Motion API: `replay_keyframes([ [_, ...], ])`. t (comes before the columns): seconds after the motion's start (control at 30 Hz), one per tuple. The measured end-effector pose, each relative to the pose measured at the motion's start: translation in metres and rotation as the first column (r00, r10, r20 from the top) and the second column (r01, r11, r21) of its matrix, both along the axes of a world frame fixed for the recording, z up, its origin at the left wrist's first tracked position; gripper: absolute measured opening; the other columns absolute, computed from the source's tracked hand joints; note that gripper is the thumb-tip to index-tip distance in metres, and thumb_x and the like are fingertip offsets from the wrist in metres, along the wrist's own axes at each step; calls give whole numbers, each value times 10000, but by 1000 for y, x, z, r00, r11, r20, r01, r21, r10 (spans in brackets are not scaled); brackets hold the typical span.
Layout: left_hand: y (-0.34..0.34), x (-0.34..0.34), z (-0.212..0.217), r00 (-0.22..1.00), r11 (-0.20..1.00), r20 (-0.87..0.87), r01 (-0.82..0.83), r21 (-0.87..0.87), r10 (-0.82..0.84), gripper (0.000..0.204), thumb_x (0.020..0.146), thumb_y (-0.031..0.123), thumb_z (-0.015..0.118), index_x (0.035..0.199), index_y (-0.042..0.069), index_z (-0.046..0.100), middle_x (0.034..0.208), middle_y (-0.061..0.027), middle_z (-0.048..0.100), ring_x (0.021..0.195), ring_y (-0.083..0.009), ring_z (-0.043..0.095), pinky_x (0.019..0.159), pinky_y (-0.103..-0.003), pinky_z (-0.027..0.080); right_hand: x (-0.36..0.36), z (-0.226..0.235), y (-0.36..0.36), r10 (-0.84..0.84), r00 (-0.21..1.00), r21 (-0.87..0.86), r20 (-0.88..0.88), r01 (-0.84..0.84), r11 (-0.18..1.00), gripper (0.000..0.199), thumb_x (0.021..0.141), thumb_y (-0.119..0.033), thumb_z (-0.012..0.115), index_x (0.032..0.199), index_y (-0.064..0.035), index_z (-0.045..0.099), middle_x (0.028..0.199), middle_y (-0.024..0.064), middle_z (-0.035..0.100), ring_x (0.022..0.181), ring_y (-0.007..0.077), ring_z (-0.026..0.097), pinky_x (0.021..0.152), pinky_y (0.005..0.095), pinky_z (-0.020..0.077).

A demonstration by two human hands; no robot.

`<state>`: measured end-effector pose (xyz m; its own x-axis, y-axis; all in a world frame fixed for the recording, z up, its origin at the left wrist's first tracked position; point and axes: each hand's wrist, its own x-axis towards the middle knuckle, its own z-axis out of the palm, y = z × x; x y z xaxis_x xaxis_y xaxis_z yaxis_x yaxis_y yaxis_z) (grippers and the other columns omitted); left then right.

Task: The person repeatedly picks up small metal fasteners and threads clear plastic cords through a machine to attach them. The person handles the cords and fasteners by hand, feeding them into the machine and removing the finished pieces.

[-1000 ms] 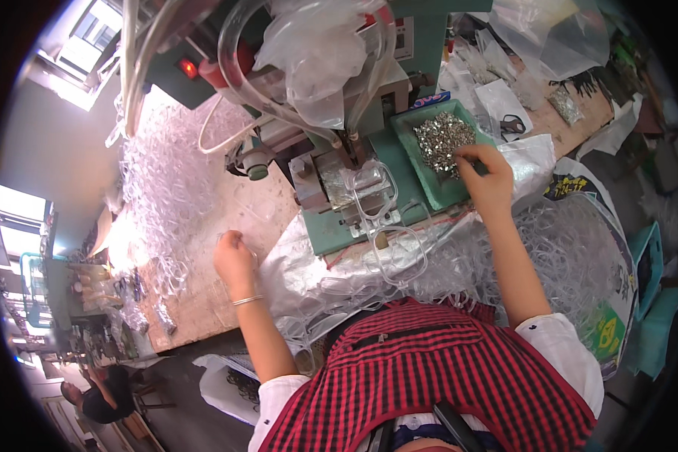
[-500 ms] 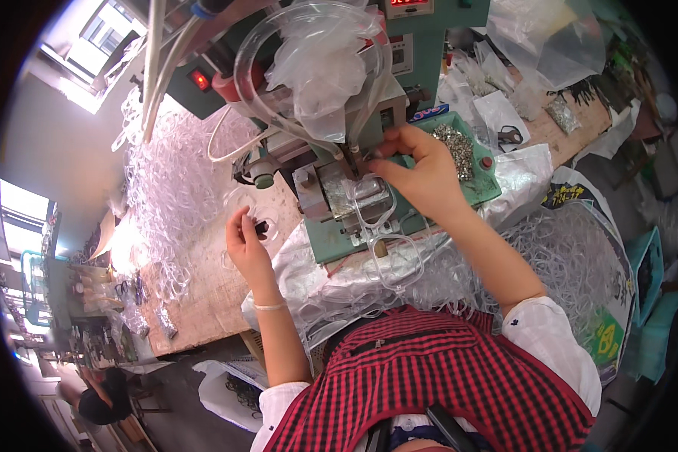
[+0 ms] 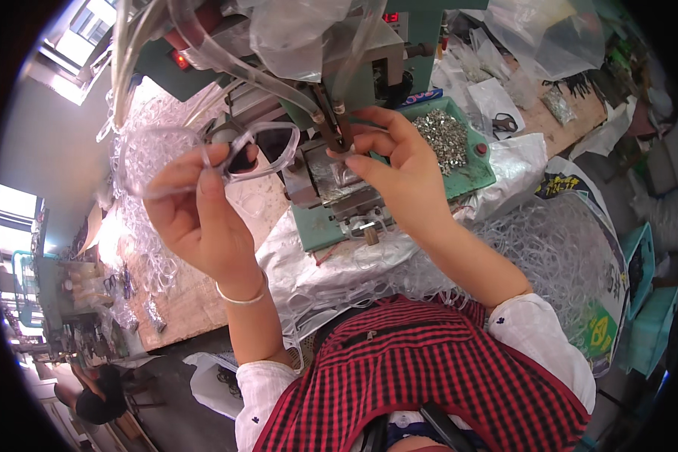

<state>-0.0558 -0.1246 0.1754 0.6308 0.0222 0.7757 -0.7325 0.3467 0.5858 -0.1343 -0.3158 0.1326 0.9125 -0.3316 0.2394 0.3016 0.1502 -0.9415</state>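
My left hand (image 3: 207, 222) is raised at the left of the machine, its fingers closed on a clear plastic eyeglass frame (image 3: 285, 160). A dark piece (image 3: 242, 160) shows at its fingertips; what it is I cannot tell. My right hand (image 3: 413, 181) is at the green press machine (image 3: 388, 75), thumb and fingers pinched together just below its narrow metal head (image 3: 331, 124). Whatever small thing they hold is hidden. Under those fingertips lies the metal fixture block (image 3: 339, 184) on the machine's green base (image 3: 313, 230).
A green tray (image 3: 478, 177) with small metal parts (image 3: 438, 139) adjoins the machine on the right. Clear frames pile up at the back left (image 3: 158, 98) and in a large sack (image 3: 557, 241) at right. Scissors (image 3: 503, 123) lie beyond the tray. Hoses hang overhead.
The eyeglass frame has left the fixture and is now up in my left hand, which rose leftward. My right hand stays at the machine head, shifted slightly left. The view moved a little.
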Motion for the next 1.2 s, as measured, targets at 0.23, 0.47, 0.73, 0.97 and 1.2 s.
replay_keyframes([
  [0.23, -18, -38, -32, 903, 854, 407, -100, 510, -137, 183, 749, -19, 714, 917, 28, 658, 993, -136, 752, 776, -249, 708, 648, -286, 540, -11, -36, -74, -411, 911, -513, 27, 366, 777, 468, 852, -13, 651, 1314, -64, 602, 1136, 124, 724, 1099, 209, 672, 961, 318, 500],
  [0.47, -20, -34, -51, 707, 757, 687, -353, 550, -170, 142, 722, 47, 753, 826, 65, 657, 1053, -86, 751, 739, -199, 670, 765, -376, 638, -64, -57, -96, -621, 765, -913, -174, 111, 393, 434, 823, -117, 738, 1246, -66, 653, 1041, 146, 687, 998, 325, 649, 875, 407, 517],
  [0.73, 21, -47, -63, 803, 589, 581, -535, 606, 133, 201, 845, 143, 710, 1042, 109, 689, 1240, -59, 699, 864, -188, 649, 833, -359, 589, -26, -102, -111, -565, 816, -965, 117, 228, 128, 189, 864, -121, 704, 1042, -61, 719, 944, 119, 704, 922, 346, 628, 840, 450, 492],
  [0.97, 178, 40, -159, 391, -273, 218, 92, 957, 894, 562, 875, 527, 685, 1147, 36, 660, 912, -157, 749, 883, -365, 731, 752, -452, 574, -8, -96, -116, -474, 821, -890, 318, 431, 149, 128, 891, -103, 679, 993, -51, 737, 968, 140, 723, 914, 347, 661, 825, 429, 512],
  [1.2, 203, 145, -113, 521, -290, 294, -92, 953, 801, 370, 887, 347, 663, 1118, 60, 689, 1051, -211, 723, 1014, -413, 688, 832, -515, 560, -18, -92, -107, -528, 839, -797, 133, 407, 446, 175, 933, -101, 660, 1073, -26, 733, 1014, 129, 747, 914, 259, 710, 839, 337, 527],
])
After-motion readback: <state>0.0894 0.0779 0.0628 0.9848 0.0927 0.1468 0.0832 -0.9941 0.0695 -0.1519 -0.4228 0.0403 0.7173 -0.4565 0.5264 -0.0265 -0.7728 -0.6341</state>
